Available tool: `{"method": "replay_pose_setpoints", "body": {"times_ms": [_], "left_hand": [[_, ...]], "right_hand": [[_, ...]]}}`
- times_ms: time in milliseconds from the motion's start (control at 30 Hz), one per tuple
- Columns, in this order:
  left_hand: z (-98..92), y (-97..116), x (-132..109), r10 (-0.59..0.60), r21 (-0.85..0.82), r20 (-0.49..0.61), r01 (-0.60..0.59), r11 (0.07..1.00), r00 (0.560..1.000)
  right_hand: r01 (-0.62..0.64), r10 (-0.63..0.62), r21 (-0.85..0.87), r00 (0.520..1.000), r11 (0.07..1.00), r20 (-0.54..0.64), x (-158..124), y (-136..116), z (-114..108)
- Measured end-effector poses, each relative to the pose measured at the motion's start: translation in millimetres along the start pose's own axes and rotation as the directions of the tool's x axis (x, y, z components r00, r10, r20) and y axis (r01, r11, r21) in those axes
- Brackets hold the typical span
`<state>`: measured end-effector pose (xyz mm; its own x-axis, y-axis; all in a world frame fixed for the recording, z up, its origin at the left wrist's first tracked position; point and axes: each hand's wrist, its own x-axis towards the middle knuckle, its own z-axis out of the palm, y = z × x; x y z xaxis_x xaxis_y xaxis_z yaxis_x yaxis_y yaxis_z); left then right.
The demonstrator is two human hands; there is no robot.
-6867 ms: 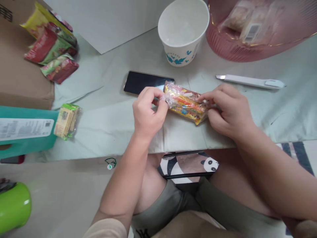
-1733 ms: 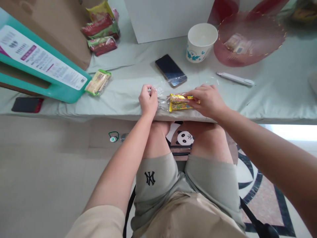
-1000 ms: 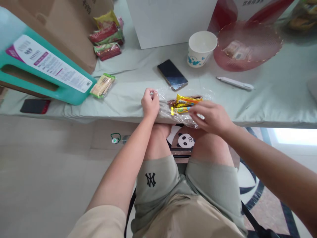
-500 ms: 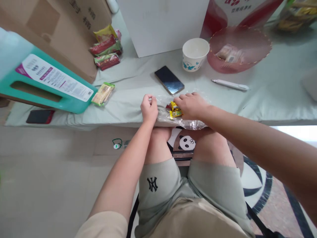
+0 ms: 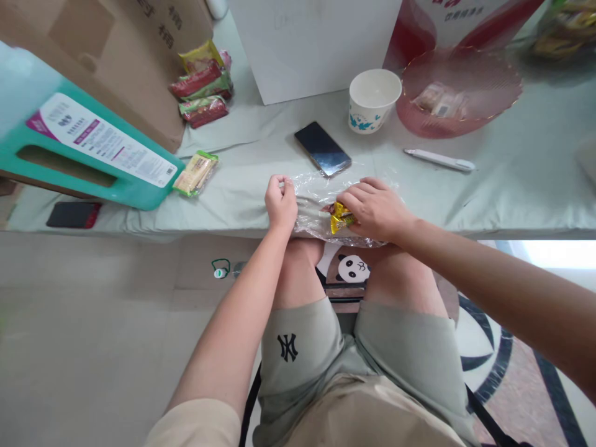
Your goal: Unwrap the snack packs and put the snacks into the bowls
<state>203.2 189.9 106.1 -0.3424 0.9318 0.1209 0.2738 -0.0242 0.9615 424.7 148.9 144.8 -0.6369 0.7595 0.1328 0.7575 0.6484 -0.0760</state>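
A cloth-covered table [image 5: 242, 192], hands near frame centre.
The right hand [image 5: 372, 208] grips yellow packets [image 5: 339, 220] right of centre, probably light, slick, crushable, best held mid-length; the left hand [image 5: 281, 202] pinches clear wrap [image 5: 308, 217]; a phone [image 5: 322, 149] lies above.

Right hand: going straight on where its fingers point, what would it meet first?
Most likely the loose clear film, then the left hand beyond it; the film's height is hard to judge.

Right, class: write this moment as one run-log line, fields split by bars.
left hand: pinching clear film | right hand: gripping yellow-wrapped snacks | beyond hands: dark phone, paper cup, white cutter
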Motion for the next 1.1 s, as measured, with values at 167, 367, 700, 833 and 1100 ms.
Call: {"method": "replay_pose_setpoints", "body": {"times_ms": [167, 367, 700, 833, 1100], "left_hand": [[-2.5, 2.7, -0.7, -0.014, 0.033, 0.012, 0.014, 0.999, 1.0], [-3.6, 4.9, -0.4, -0.007, 0.078, 0.003, 0.006, 0.997, 1.0], [-4.3, 0.1, 1.3, 0.006, 0.104, -0.006, -0.005, 0.995, 1.0], [-5.9, 3.4, 2.7, -0.004, 0.131, -0.012, 0.006, 0.991, 1.0], [-4.2, -0.2, 6.5, -0.004, 0.1, 0.012, 0.003, 0.995, 1.0]], "right_hand": [[-0.173, 0.197, 0.301, 0.979, 0.938, -0.049, -7.7, 9.6, -3.5], [-0.416, 0.529, 0.6, 0.849, 0.683, -0.013, -9.0, 26.2, -9.2], [-0.198, 0.736, 0.976, 0.648, -0.086, 0.196, -17.2, 56.5, -29.1], [-0.086, 0.734, 0.988, 0.661, -0.131, 0.155, -18.2, 92.5, -77.5], [-0.708, 0.856, 0.485, 0.464, 0.514, -0.229, 13.0, 187.1, -131.5]]}}
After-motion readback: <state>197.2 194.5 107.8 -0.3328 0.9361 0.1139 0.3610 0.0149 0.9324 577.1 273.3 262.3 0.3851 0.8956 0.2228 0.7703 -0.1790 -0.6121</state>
